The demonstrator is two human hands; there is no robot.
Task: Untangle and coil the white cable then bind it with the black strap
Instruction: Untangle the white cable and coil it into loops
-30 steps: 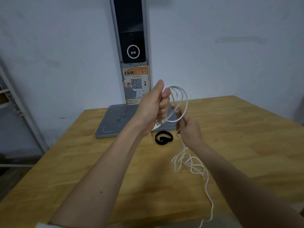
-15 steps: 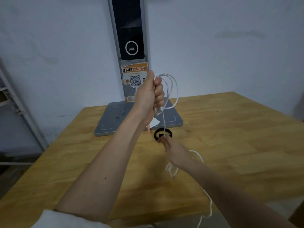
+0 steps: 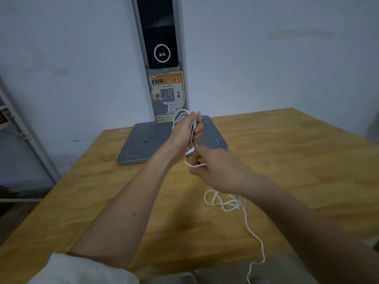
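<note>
Bench (image 3: 287, 160) timber carries a grey scanner base (image 3: 143, 144) at the back and loose white cable (image 3: 223, 201) trailing off the near edge. Left hand (image 3: 187, 130) is clenched round several gathered loops held upright, while right hand (image 3: 217, 171) pinches the next strand just below. Cable looks light, limp and springy, best gripped at the bundled loops; the black strap is hidden.
</note>
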